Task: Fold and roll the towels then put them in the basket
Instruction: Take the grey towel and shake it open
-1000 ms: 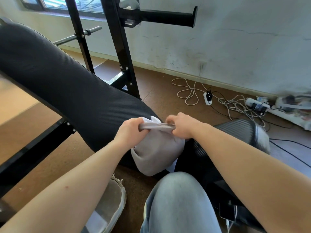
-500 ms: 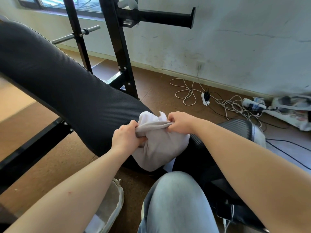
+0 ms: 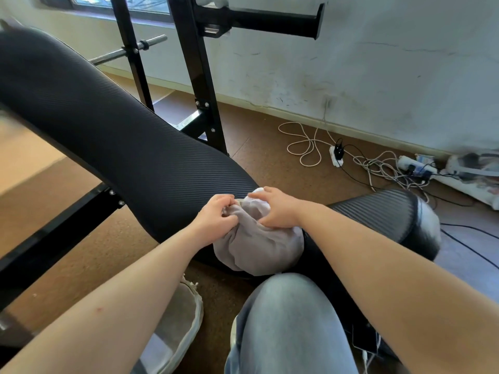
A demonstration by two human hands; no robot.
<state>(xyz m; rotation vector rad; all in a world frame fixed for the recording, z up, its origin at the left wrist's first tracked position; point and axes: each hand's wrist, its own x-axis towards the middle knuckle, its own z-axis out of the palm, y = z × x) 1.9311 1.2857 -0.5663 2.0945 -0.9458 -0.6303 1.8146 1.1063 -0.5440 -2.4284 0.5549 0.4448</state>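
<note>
**Stretched edge gone: the towel is now bunched under both your hands**

Head view: a second ago you held one edge of the towel taut between two fists. That strip has collapsed. Your hands have closed in on each other and now almost touch at the top of the cloth.

Your left hand has its fingers curled tight, pinching a gather of fabric at the bundle's 10 o'clock corner. Your right hand has swung over the top. Its fingers reach across toward 9 o'clock and the thumb is tucked below, so a pale fold is clamped between them.

The towel sits at frame centre on the low end of the bench pad, just above your knee. It has sunk a little toward 6 o'clock as a rounded lump.

For the task, I'd say you're tucking or starting the roll, but the shape looks more crumpled than folded, so it may need flattening first.

The pale rimmed container at 7 o'clock may be the basket. The towel is well apart from it, so placing is not yet done.
</note>
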